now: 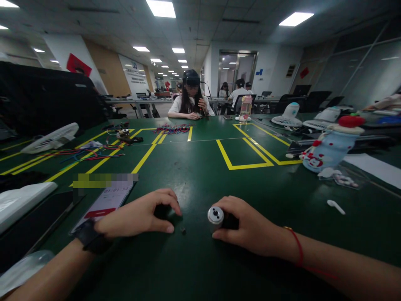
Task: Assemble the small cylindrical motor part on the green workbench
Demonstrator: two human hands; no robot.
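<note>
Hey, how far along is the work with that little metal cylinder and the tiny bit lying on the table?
Done: nothing looks joined yet. In hand: the right hand grips a small metal cylinder, its round end facing the camera, while the left hand rests curled over something dark that I cannot make out. Left: a tiny dark piece lies loose on the green table between the hands, untouched.

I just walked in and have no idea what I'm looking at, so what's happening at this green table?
A person sits at a green table with both hands resting on it. The right hand grips a small metal cylinder lying on its side, its round end facing the left hand. The left hand cups over something dark that is mostly hidden. A tiny dark piece lies on the table between them. Across the table another person sits working near a bundle of coloured wires.
</note>
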